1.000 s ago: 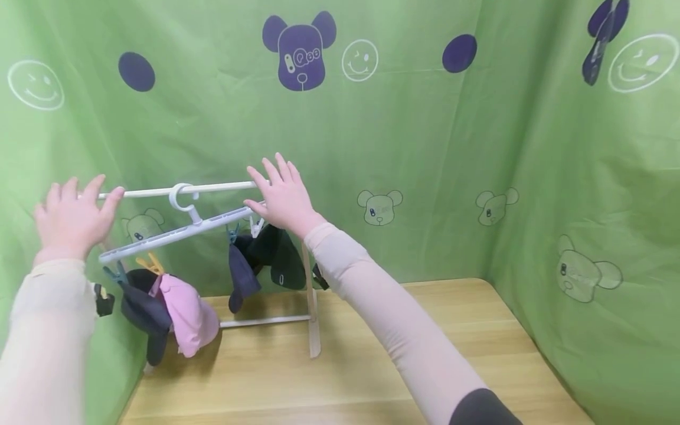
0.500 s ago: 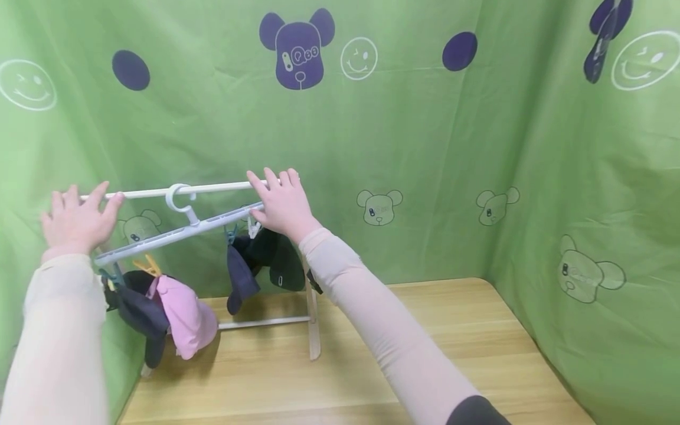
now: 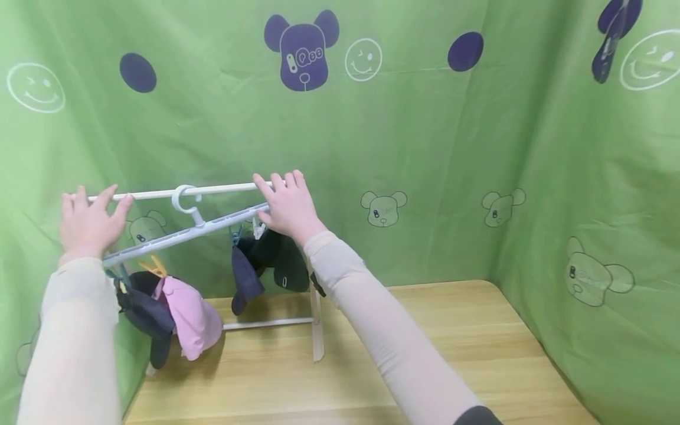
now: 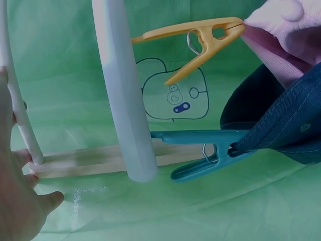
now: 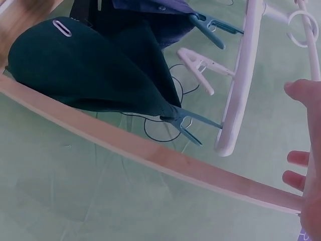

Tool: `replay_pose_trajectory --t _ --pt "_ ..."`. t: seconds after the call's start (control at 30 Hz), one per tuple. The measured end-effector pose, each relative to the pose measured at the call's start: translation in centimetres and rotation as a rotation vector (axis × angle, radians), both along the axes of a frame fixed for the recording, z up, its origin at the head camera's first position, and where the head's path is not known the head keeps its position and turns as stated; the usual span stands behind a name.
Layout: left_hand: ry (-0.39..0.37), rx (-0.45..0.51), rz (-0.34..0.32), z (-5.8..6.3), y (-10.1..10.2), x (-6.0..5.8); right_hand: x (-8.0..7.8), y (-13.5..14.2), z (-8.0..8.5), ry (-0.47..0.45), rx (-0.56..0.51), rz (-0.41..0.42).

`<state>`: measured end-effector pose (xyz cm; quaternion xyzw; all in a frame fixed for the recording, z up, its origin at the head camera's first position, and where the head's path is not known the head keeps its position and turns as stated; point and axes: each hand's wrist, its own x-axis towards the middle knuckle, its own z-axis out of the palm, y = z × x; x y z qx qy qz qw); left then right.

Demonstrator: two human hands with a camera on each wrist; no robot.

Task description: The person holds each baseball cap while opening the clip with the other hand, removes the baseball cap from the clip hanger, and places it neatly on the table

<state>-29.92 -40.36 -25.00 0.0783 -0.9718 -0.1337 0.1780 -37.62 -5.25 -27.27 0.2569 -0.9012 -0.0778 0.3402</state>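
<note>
Now, the left hand (image 3: 89, 227) and the right hand (image 3: 289, 209) both grip the white rod (image 3: 223, 189), their fingers spread and bent over it. Between them hangs the hanger (image 3: 159, 241), sloping lower toward the left one, with the pink cap (image 3: 187, 316) and the green cap (image 3: 289, 265) clipped underneath.

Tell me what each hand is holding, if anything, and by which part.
Cannot be told: the left hand and right hand lie over the white top rod near opposite ends, but whether they grip or merely rest is unclear.
</note>
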Motion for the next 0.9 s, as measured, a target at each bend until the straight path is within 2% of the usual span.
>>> replay_pose_trajectory --t 0.17,0.47,0.9 --pt "0.016 -0.011 0.005 0.1 0.1 -0.2 0.0 0.4 -0.1 0.051 0.008 0.008" --pt "0.010 0.014 0.019 -0.1 0.3 -0.2 0.1 0.9 -0.3 0.059 -0.001 0.032" --pt "-0.004 0.014 0.009 -0.1 2.2 -0.1 -0.1 2.8 -0.7 0.093 -0.018 0.052"
